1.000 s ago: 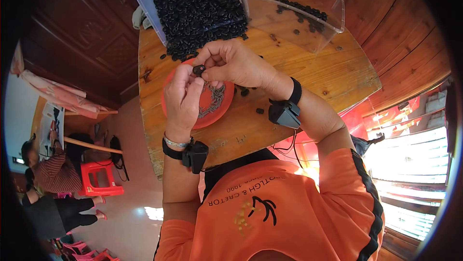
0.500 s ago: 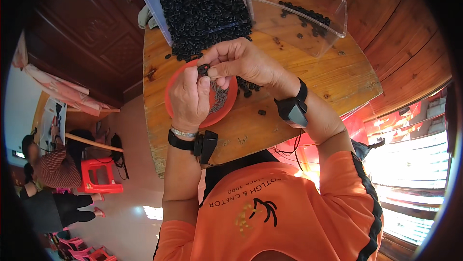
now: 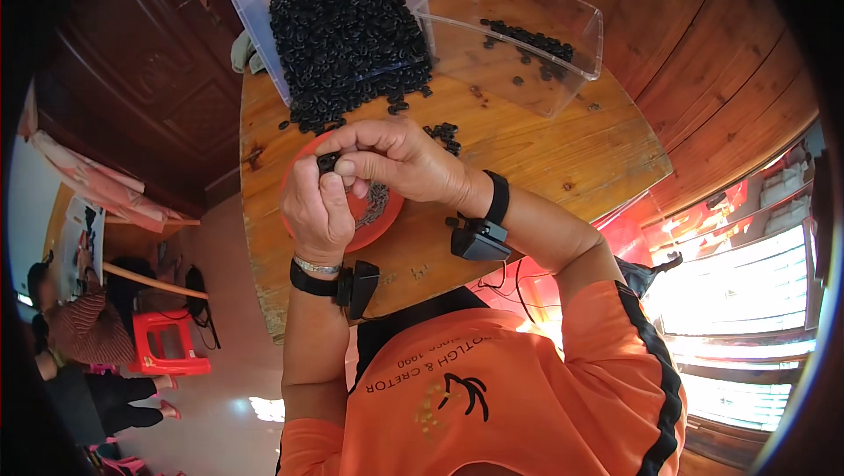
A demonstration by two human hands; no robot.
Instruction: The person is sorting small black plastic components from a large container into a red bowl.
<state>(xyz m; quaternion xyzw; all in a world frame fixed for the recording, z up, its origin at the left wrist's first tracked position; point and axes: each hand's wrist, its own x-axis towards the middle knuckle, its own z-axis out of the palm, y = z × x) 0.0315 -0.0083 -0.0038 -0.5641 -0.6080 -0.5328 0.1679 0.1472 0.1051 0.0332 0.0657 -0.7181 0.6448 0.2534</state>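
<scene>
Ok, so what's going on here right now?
A person is holding a small black part between the fingertips of both hands, left hand and right hand, over a red bowl with grey bits in it. Beyond, a bin is heaped with black parts, some spilling onto the table. A clear box to its right holds fewer.

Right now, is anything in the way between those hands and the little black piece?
Nothing visible: the left hand and right hand both hold the black piece at their fingertips, with the red bowl showing beneath them.
</scene>
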